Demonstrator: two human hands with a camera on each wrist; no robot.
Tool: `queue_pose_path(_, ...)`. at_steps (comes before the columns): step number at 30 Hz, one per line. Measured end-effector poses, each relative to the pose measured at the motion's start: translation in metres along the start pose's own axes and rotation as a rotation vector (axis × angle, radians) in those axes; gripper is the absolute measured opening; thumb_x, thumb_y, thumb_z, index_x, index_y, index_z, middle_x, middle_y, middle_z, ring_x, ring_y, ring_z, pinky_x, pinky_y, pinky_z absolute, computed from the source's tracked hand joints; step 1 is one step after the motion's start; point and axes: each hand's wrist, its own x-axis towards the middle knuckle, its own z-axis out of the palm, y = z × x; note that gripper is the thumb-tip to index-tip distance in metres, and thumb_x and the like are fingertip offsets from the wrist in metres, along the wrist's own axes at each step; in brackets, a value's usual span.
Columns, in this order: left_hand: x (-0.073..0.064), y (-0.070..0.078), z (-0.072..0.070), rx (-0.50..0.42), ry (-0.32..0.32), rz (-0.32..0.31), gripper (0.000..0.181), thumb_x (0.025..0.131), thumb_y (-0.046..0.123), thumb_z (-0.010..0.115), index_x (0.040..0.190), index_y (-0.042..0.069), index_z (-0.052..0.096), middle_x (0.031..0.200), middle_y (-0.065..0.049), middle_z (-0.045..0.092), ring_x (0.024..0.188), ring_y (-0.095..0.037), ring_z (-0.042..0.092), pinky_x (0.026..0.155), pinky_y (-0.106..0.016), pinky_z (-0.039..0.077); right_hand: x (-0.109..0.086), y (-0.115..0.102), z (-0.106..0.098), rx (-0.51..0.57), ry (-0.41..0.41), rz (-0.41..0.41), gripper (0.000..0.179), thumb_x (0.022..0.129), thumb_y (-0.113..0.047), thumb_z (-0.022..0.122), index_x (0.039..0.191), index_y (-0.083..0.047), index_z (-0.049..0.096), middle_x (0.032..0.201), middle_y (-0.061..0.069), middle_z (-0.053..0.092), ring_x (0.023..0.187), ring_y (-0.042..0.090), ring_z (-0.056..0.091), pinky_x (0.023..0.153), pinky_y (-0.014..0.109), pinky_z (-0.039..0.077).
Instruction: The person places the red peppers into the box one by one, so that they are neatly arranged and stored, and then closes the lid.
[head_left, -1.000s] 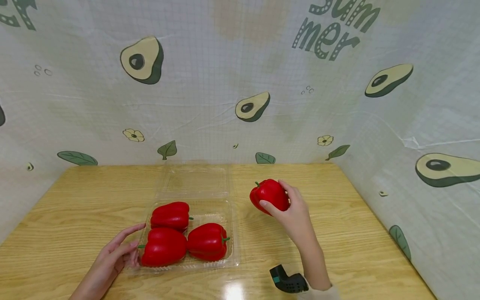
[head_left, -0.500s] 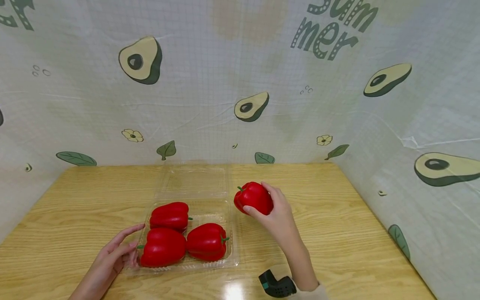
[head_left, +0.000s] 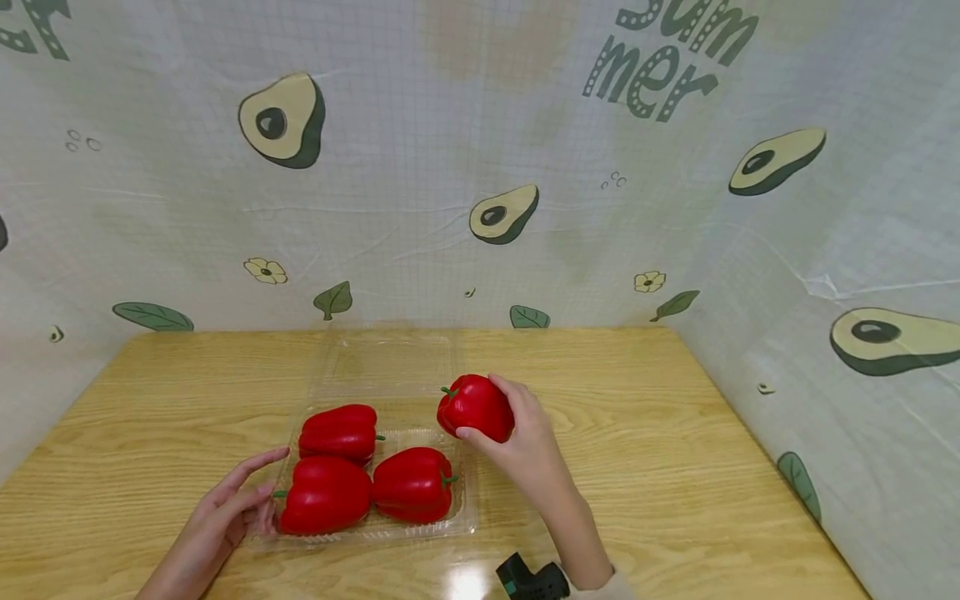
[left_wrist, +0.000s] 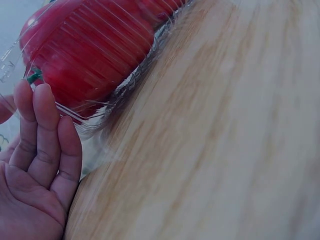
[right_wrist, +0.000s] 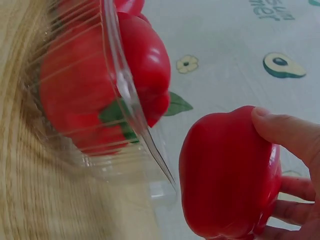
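Note:
My right hand [head_left: 525, 446] holds a red bell pepper [head_left: 474, 408], its green stem toward the left. The pepper overlaps the back right corner of a clear plastic clamshell container [head_left: 467, 508] in the head view. In the right wrist view the held pepper [right_wrist: 227, 175] is beside the container's rim [right_wrist: 125, 90], apart from it. Three red peppers lie inside: one at back left [head_left: 339, 432], one at front left [head_left: 327, 496], one at front right [head_left: 412, 485]. At the container's left edge my left hand [head_left: 225, 508] grips the rim, fingers [left_wrist: 47, 110] against the outer wall.
The container's hinged lid [head_left: 393, 362] lies open toward the back of the wooden table [head_left: 660, 433]. A printed cloth [head_left: 390, 167] hangs behind the table and along its sides. A black device [head_left: 532, 579] sits by the right wrist.
My right hand has carried its pepper leftward and slightly nearer, from the table's right side to the container's back right corner. The left hand and the other peppers stay in place.

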Motion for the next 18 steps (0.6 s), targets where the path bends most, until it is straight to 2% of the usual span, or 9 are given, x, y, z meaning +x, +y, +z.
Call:
queue_pose_path(9,0.000,0.000,-0.002,0.003,-0.017,0.012,0.042,0.103,0.007,0.025,0.138,0.025,0.038,0.071,0.002,0.058,0.068,-0.017,0.059,0.071,-0.031,0.053,-0.002,-0.008,0.012,0.009,-0.036,-0.080,0.070,0.075,-0.033,0.077,0.134,-0.014,0.044,0.132,0.003,0.049,0.115,0.023,0.051,0.081,0.038,0.055)
queue_pose_path(18,0.001,-0.002,-0.003,-0.022,-0.050,0.036,0.044,0.102,0.005,0.023,0.138,0.025,0.038,0.073,0.002,0.058,0.068,-0.017,0.059,0.072,-0.031,0.054,-0.003,-0.010,0.020,-0.004,-0.049,-0.130,0.070,0.077,-0.037,0.075,0.135,-0.016,0.043,0.132,0.000,0.048,0.116,0.020,0.050,0.083,0.035,0.054)
